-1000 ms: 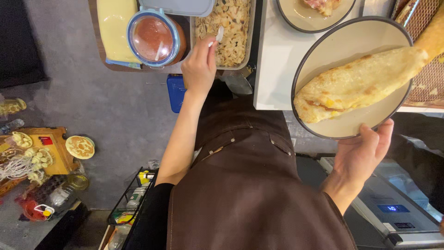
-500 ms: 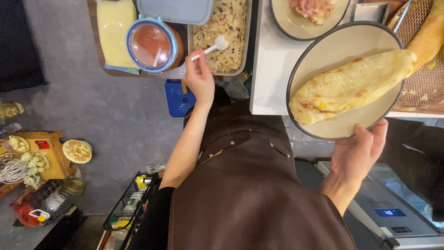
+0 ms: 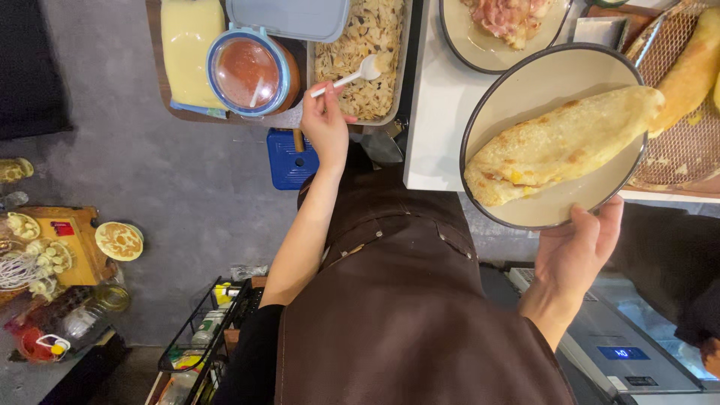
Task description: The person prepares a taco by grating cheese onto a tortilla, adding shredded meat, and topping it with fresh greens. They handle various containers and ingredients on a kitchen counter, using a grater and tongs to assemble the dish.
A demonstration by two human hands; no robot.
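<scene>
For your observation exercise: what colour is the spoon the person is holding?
White, seen in the head view: the spoon in the left hand.

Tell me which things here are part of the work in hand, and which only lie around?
In use:
- left hand holding a white spoon
- tray of flakes
- right hand holding a plate
- folded flatbread

Lying about:
- sauce tub
- yellow block
- plate of meat
- wire basket

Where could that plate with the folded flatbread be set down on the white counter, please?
A bare white strip of counter lies between the tray of flakes and the two plates. Elsewhere it is crowded: the plate of pink meat sits above, the wire basket on the far side, and the held plate in the right hand overhangs the edge.
</scene>
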